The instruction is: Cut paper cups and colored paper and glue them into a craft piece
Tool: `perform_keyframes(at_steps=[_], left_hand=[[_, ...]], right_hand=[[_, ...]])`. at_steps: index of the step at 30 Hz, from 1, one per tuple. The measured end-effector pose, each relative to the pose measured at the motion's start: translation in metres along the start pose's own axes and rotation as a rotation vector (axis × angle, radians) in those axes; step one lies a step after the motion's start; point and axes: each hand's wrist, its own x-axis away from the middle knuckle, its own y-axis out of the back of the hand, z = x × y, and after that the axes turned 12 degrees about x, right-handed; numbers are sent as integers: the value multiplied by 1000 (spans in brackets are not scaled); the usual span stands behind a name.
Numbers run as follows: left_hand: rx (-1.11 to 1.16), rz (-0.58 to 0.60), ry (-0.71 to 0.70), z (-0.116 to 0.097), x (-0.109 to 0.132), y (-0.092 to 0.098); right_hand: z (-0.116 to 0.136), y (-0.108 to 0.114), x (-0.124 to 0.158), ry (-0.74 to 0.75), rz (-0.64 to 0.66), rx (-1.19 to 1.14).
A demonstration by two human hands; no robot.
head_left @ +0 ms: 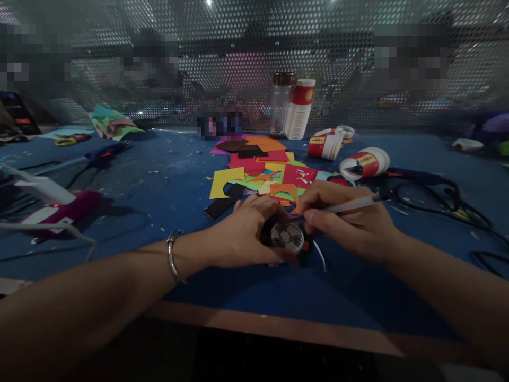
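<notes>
My left hand (250, 231) is wrapped round the side of a round, dark-edged piece with a pale top face (287, 237), holding it close to the table's front edge. Dark lines are drawn on that pale face. In my right hand (353, 228) is a pen (352, 205) with a clear barrel, its tip at the far rim of the face. My thumb and fingers are closed on the pen. A thin white strip (319, 255) curves out to the right of the round piece. The piece's lower part is hidden by my fingers.
Coloured paper scraps (254, 162) lie beyond my hands. Behind stand a glass bottle (277, 109) and stacked paper cups (298, 114); tipped cups (371, 163) lie right. A glue gun (105, 155), a purple power strip (85, 204) and scissors (67, 141) are left. A cable (429, 204) loops right.
</notes>
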Motion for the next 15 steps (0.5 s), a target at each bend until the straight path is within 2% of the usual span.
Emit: perform_keyframes(at_steps=[3,7,15], left_hand=[[-24,-32,-5,-2,0,2],[-88,-176,-80,-4,3,5],[-364,-327,-165,-5,6,6]], right_hand=[[-3,0,4,-41,-138,-41],[-9,-2,7,-79,-279,-121],[-10,4,-1,-169,-277,134]])
